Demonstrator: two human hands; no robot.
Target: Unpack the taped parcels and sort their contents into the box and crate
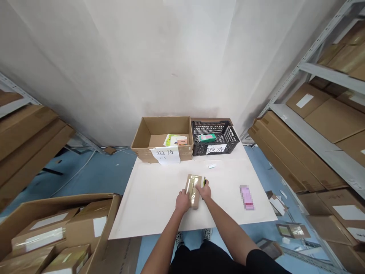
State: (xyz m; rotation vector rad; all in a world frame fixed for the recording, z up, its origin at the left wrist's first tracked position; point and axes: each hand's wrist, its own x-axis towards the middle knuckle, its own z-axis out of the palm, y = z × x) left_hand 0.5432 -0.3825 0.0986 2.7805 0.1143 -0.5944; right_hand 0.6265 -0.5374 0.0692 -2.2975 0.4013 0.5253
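Note:
A small taped cardboard box [193, 191] lies lengthwise near the front middle of the white table. My left hand [183, 200] grips its left side, the fingers closed along the edge. On the other side, my right hand [204, 190] is closed around a slim black-and-yellow box cutter [204, 182]; its thumb reaches onto the box's taped top. The cutter's tip is too small to make out. Shiny clear tape runs down the top of the box.
At the table's back stand an open carton [139, 146] with flat packs and a black plastic crate [231, 146] with a green box [207, 137]. A pixelated pink item [246, 198] lies right. A large carton of parcels [115, 205] stands left; shelves [327, 131] hold boxes right.

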